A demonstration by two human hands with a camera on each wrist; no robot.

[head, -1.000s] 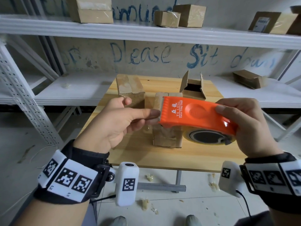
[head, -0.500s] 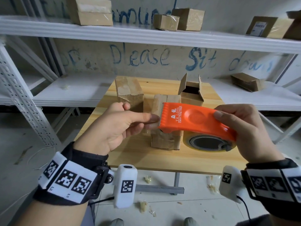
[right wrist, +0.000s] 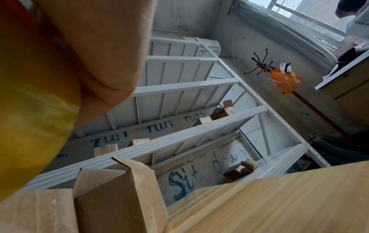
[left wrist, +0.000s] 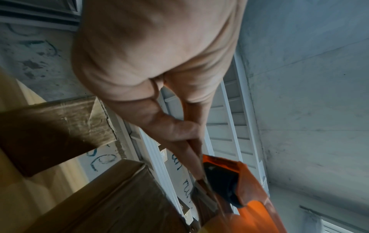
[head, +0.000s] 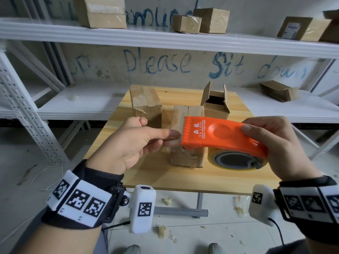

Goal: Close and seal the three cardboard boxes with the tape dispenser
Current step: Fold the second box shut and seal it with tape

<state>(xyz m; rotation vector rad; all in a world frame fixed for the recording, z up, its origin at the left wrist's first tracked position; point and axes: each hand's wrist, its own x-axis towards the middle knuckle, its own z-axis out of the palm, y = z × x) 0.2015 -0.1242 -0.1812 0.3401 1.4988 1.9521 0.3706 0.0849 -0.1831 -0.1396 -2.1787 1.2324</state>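
My right hand (head: 266, 143) grips the orange tape dispenser (head: 220, 136) above the wooden table (head: 183, 178), its tape roll (head: 236, 160) hanging below. My left hand (head: 165, 138) pinches the tape end at the dispenser's toothed cutter, thumb over forefinger; in the left wrist view the fingertips (left wrist: 196, 171) meet the orange dispenser (left wrist: 245, 189). A taped, closed box (head: 146, 105) stands at the back left. Another taped box (head: 187, 134) stands in the middle, partly behind the dispenser. At the back right stands a box (head: 215, 103) with its flaps up and open.
White metal shelving (head: 165, 39) runs behind and beside the table, with several cardboard boxes (head: 102, 13) on the top shelf and one (head: 277, 90) on the lower right shelf. Tape scraps litter the floor (head: 165, 233) under the table's front edge.
Both hands and the dispenser keep their grip and drift slightly lower in view; the camera has tilted up a little. The boxes have not moved.
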